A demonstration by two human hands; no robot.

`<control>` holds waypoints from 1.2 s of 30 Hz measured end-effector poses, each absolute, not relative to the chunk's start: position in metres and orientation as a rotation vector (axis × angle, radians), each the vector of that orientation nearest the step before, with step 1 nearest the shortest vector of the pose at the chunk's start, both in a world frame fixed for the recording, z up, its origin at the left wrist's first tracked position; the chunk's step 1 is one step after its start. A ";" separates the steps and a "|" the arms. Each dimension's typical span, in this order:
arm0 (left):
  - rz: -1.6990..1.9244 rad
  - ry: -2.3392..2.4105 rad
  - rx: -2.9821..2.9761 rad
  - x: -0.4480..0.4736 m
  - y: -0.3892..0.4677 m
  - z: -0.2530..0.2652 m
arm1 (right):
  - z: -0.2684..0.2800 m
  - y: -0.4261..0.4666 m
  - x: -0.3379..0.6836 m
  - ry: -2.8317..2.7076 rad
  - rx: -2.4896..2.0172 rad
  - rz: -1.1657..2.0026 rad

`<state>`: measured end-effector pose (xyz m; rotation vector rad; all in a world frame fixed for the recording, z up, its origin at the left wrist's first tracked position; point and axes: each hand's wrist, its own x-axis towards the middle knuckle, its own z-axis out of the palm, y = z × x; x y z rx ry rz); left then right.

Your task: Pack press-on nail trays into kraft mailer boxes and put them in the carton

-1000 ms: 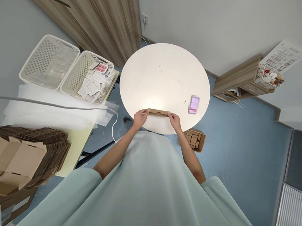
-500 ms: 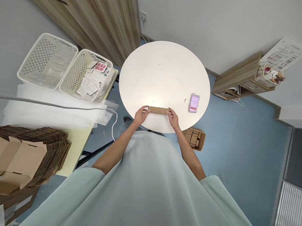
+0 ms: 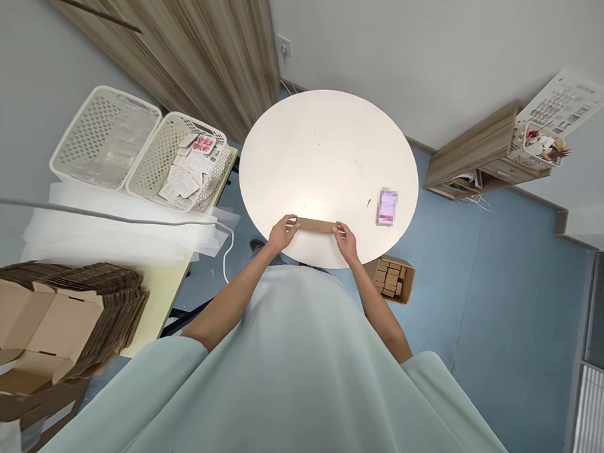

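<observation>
A narrow brown cardboard box [image 3: 316,225] is held level over the near edge of the round white table [image 3: 331,134]. My left hand [image 3: 283,232] grips its left end, and my right hand [image 3: 345,242] grips its right end. The fingers of both hands curl around the corners, with the box's long side facing me. Whether its underside touches the table I cannot tell. Farther right on the tabletop lies a pinkish-purple, blurred rectangular item [image 3: 387,207], apart from both hands.
Below the table's right side stands an open carton [image 3: 406,284] of small brown boxes. On the left side table are white baskets [image 3: 105,141], one with paper slips [image 3: 187,175], white sheets [image 3: 107,221] and stacked flattened cardboard [image 3: 113,305]. A cable [image 3: 132,216] crosses there.
The view has shifted slightly, so the surroundings sit a little differently in the picture. Both hands keep hold of the box, which tilts slightly differently.
</observation>
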<state>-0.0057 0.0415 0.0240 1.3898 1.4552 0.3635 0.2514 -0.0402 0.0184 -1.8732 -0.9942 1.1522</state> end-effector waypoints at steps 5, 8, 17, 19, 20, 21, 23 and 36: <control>0.281 1.478 1.393 -0.014 0.011 0.015 | 0.007 -0.081 0.241 -0.924 -1.859 1.183; 0.160 1.480 1.386 -0.016 -0.003 0.007 | -0.003 -0.100 0.237 -0.908 -1.904 1.208; 0.221 1.601 1.173 -0.009 -0.004 -0.003 | -0.018 -0.094 0.232 -0.710 -1.990 1.228; 0.251 1.567 1.127 -0.009 -0.001 -0.002 | -0.019 -0.092 0.231 -0.641 -1.940 1.286; 0.273 1.549 1.109 -0.010 0.000 0.000 | -0.018 -0.092 0.230 -0.602 -1.905 1.304; 0.296 1.529 1.096 -0.011 0.001 0.002 | -0.017 -0.094 0.230 -0.562 -1.867 1.309; 0.329 1.478 1.079 -0.012 0.002 0.007 | -0.013 -0.101 0.229 -0.491 -1.804 1.288; 0.231 1.249 1.044 -0.019 -0.063 0.018 | 0.044 -0.196 0.215 -0.286 -1.877 1.201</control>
